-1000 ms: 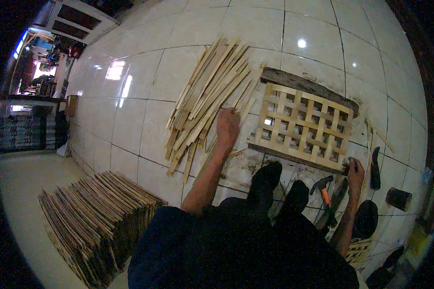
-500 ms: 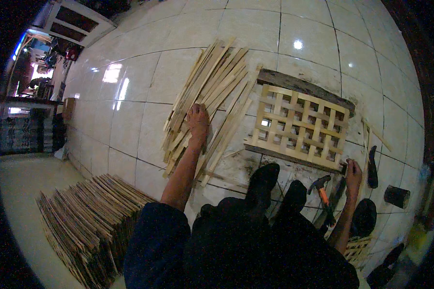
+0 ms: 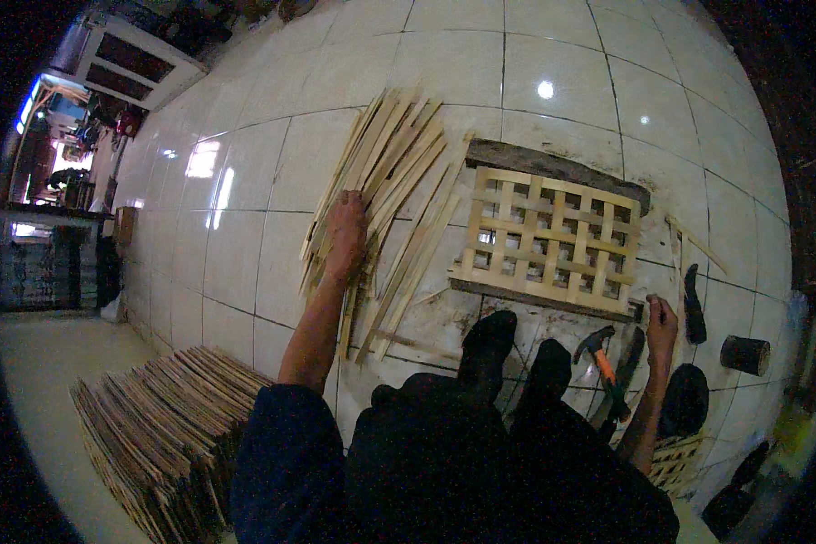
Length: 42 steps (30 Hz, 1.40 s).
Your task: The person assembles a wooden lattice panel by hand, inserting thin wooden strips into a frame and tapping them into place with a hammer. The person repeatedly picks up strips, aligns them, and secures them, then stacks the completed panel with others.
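Toward the far middle, a loose heap of pale bamboo strips [image 3: 406,150] lies on the tiles. My left hand [image 3: 347,227] is on the heap's left side, fingers curled around some strips. To the right is a woven bamboo lattice panel [image 3: 537,229], lying between a dark wooden bar [image 3: 553,167] along its far edge and another under its near edge. Just off the panel's near right corner, my right hand [image 3: 662,319] is closed in a pinch; whatever is between its fingertips is too small to make out.
A hammer [image 3: 602,364] with an orange and dark handle lies near my right forearm, beside a long dark blade [image 3: 632,358]. A dark cylinder [image 3: 745,354] rests farther right. Bundled strips [image 3: 168,431] stand at the lower left. Another lattice piece [image 3: 675,461] lies lower right.
The view has shifted slightly, moving the scene left and down. My left hand has stirred the heap, and strips under it lie at a different angle. My right hand stays by the panel's corner.
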Tool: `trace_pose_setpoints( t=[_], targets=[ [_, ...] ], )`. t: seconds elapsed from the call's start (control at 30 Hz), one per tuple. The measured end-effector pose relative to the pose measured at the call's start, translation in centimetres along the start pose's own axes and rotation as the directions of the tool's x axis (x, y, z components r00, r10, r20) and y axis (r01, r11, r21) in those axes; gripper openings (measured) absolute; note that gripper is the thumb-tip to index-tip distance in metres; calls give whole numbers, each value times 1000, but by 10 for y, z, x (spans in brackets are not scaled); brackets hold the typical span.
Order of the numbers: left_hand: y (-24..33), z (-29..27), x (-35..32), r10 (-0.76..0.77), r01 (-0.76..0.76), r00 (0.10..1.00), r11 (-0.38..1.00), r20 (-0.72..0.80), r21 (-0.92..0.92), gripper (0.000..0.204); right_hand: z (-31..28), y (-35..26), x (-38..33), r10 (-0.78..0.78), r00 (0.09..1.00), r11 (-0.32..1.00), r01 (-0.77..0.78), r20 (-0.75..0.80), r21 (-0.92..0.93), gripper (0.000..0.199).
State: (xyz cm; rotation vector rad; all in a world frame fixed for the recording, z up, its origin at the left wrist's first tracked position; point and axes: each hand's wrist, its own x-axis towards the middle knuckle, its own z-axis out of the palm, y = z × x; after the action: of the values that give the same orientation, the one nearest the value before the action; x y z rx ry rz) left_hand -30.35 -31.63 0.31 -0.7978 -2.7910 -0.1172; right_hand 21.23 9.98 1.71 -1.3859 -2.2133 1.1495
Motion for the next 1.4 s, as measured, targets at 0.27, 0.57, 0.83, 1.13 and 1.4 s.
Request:
trace_pose_setpoints(
  t=[0.27,0.57,0.83,1.13,1.4],
  targets=[
    [155,-89,-36,362,-167,918,726,164,-667,22,17,-95,-4,51,993,992,-63,108,110,37],
    [282,-77,-69,654,-355,754,487,63,-798,22,1,-96,11,-50,990,945,5,131,326,34],
    [301,-72,-91,751,-522,649,558,124,-645,31,4,-28,-6,115,989,925,-139,87,353,25],
    [294,-34,-121,706,-534,706,475,-59,-699,47,14,-31,-27,199,978,941,-207,55,269,27],
    [300,-32,-128,685,-570,715,454,-141,-684,46,16,-14,-24,81,997,997,-81,-18,-2,26]
  ],
)
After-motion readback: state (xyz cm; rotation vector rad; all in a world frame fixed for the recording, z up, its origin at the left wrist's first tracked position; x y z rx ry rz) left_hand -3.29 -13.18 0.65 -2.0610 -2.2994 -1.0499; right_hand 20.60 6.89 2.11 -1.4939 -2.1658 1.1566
